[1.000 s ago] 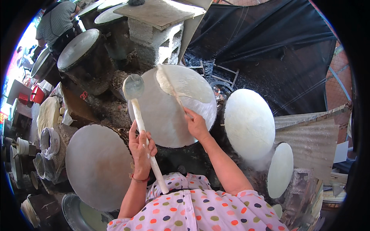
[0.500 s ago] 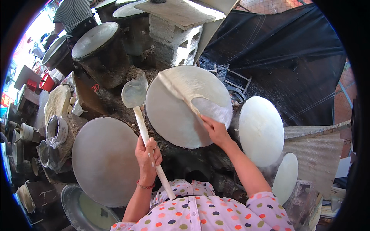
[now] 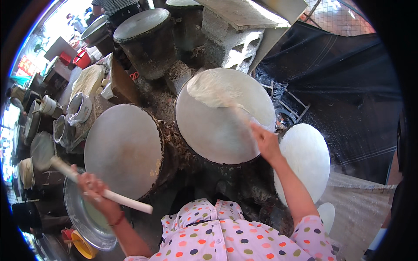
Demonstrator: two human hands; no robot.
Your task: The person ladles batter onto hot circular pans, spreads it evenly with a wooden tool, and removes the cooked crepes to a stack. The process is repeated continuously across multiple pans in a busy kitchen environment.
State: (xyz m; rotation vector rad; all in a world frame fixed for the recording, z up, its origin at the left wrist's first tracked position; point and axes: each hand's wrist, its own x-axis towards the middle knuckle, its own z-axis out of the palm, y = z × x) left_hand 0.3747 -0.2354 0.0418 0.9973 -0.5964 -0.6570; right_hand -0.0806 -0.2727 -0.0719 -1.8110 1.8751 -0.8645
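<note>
My left hand [image 3: 98,193] is closed round a long pale ladle handle [image 3: 130,202]; the blurred ladle head [image 3: 42,150] is at the far left, above a metal basin [image 3: 100,239] of pale liquid. My right hand [image 3: 267,143] grips a thin wooden stick [image 3: 239,113], smeared by motion, over the middle round griddle [image 3: 200,130], where a layer of cream batter [image 3: 209,87] lies on the back part. The left griddle [image 3: 119,148] has a bare grey surface with a small crusty patch. The right griddle [image 3: 305,161] is white across its top, beside my right forearm.
Someone in a striped top [image 3: 116,11] stands behind blackened drum griddles [image 3: 143,48]. A concrete block [image 3: 230,48] carries a board. Dark sheeting [image 3: 348,87] hangs at right. Buckets [image 3: 78,108], a dough slab [image 3: 87,80] and a yellow container [image 3: 85,245] crowd the left.
My left hand has swung the ladle left and down, away from the middle griddle. My right hand has moved rightward with the stick, and the batter's shape has changed. The view has shifted.
</note>
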